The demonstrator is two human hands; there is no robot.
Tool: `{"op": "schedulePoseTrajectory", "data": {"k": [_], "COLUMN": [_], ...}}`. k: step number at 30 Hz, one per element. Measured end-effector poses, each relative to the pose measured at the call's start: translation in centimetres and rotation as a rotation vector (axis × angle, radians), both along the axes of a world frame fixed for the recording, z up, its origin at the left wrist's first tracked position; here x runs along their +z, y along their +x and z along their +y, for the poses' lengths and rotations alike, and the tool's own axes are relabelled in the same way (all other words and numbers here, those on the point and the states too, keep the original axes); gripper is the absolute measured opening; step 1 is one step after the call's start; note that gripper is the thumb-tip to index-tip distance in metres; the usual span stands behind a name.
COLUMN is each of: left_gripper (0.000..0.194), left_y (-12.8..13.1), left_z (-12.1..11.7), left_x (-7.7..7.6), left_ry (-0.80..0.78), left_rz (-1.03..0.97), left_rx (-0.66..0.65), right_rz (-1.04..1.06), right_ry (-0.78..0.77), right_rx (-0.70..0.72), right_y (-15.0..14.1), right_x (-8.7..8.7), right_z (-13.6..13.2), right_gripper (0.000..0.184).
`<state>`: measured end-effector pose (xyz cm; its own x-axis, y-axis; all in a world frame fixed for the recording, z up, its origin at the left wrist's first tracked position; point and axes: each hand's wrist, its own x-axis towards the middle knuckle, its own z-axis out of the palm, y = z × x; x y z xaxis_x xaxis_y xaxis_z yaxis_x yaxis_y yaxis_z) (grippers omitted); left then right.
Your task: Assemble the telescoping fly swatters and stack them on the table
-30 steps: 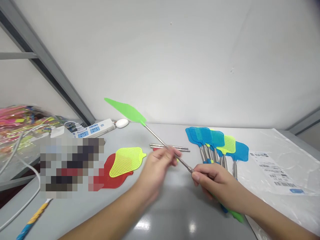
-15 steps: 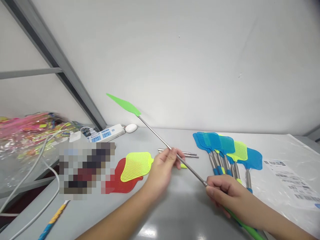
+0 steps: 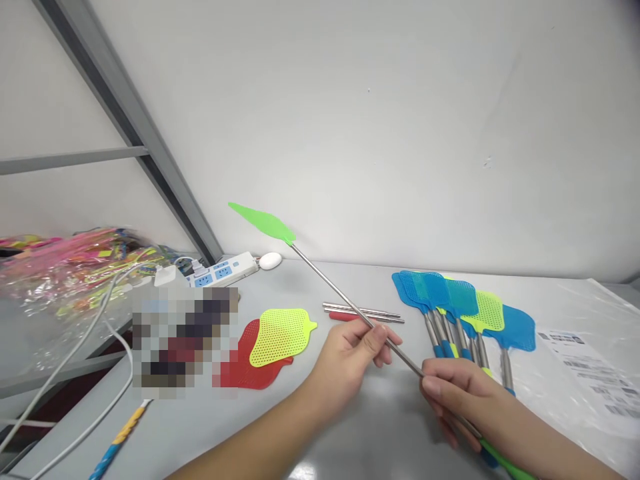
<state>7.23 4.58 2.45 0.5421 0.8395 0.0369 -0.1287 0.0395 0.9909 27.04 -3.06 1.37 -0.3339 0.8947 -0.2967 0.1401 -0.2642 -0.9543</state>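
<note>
A green fly swatter with a thin metal telescopic rod slants up to the left, its head seen nearly edge-on in front of the wall. My left hand is closed, pinching the rod at about its lower middle. Close by, my right hand wraps round the lower rod, just above the green handle, which runs out of view at the bottom. Left of my hands lie a yellow swatter head and, partly under it, a red swatter head. Metal rods and a red handle rest behind my left hand.
Several blue and yellow fly swatters are heaped at the right beside a clear plastic bag with a printed label. At the left stand a power strip, white cables and bagged colourful goods. A blurred patch covers part of the table.
My left hand has slid down the rod, closer to my right hand. The right hand has shifted slightly along the rod, and the view has turned a little left.
</note>
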Motion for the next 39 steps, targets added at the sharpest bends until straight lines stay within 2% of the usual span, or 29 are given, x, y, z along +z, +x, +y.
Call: {"op": "schedulePoseTrajectory", "data": {"k": [4,11,15,21,28,33,37,39], "left_gripper": [0.038,0.034,0.031,0.024,0.022,0.018,0.023,0.028], "left_y": [-0.4,-0.1,-0.7,-3.4,-6.0,-6.2,-4.7,-3.5], "left_z": [-0.1,-0.2,1.3,4.7,6.5,7.3,7.3,6.4], "left_x": [0.5,0.8,2.1,4.7,6.4,5.8,4.2,3.3], "left_ry": [0.045,0.059,0.013,0.076,0.074,0.047,0.086,0.109], "left_rz": [0.014,-0.093,-0.256,-0.484,-0.668,-0.687,-0.600,-0.543], "left_rx": [0.109,0.303,0.437,0.665,0.783,0.844,0.945,0.942], "right_rz": [0.032,0.045,0.052,-0.055,-0.101,-0.123,-0.162,-0.180], "right_ry": [0.026,0.075,0.068,0.039,-0.008,-0.014,-0.025,-0.011], "right_rx": [0.007,0.009,0.020,0.047,0.102,0.109,0.091,0.074], "right_y": [-0.2,-0.6,-0.5,-0.1,-0.3,0.0,0.4,0.4], "right_x": [0.6,2.4,2.7,3.0,3.7,3.2,2.4,2.3], "right_z": [0.1,0.4,0.4,0.0,-0.3,-0.1,0.1,0.2], "right_gripper": [0.043,0.041,0.043,0.044,0.042,0.041,0.043,0.044]}}
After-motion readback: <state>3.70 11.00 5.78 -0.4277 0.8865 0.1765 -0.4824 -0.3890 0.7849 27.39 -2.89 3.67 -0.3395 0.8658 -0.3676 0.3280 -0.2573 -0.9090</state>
